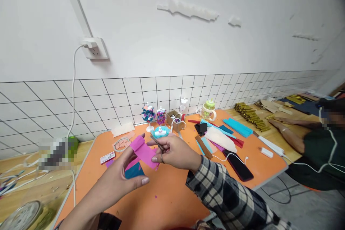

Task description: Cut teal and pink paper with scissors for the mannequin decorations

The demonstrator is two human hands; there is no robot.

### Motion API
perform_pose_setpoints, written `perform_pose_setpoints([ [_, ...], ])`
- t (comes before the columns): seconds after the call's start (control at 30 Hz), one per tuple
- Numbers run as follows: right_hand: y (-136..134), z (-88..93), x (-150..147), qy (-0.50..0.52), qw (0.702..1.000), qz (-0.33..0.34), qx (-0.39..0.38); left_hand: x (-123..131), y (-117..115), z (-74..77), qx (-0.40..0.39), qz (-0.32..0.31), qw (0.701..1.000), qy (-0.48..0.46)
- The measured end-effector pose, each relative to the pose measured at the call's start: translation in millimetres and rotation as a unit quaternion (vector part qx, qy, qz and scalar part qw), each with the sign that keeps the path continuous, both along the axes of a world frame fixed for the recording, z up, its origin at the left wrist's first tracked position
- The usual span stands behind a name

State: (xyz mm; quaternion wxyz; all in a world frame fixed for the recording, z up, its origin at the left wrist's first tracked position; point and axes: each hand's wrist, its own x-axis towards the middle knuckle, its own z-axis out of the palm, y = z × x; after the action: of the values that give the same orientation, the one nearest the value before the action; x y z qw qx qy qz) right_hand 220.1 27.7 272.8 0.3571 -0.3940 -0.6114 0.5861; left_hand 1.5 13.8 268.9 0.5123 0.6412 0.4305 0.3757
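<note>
A bright pink strip of crepe paper (147,155), folded over at its upper left end, hangs between my hands above the orange table. My left hand (122,172) supports the folded end on its fingers, which the paper partly hides; its thumb is stretched away from the strip. My right hand (178,152) is closed around small metal scissors (160,146), and its thumb tip touches the strip's right edge. Beneath my left hand, a dark teal paper piece (134,171) lies on the table. Behind the scissors stands a light blue paper item with a white top (160,133).
Two small paper-decorated trees (148,113), a cardboard box (174,121) and a green-lidded cup (209,110) line the wall. Coloured paper strips (237,127) and a phone (238,165) lie at right. Another person's arms (287,129) rest near gold rolls (249,116).
</note>
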Motion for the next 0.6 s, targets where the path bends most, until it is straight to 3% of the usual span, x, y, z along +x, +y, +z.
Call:
perform_pose_setpoints([
  [0.2, -0.8, 10.0, 3.5, -0.058, 0.996, 0.014, 0.066, 1.2, -0.4, 0.8, -0.057, 0.036, 0.994, -0.090],
  [0.4, -0.3, 9.5, 4.3, -0.060, 0.995, 0.013, 0.082, 5.6, -5.0, 1.0, -0.085, -0.001, 0.982, -0.168],
  [0.6, 1.1, 10.1, 2.8, -0.071, 0.993, 0.020, 0.094, 30.3, -11.1, 5.8, -0.066, 0.104, 0.974, -0.191],
])
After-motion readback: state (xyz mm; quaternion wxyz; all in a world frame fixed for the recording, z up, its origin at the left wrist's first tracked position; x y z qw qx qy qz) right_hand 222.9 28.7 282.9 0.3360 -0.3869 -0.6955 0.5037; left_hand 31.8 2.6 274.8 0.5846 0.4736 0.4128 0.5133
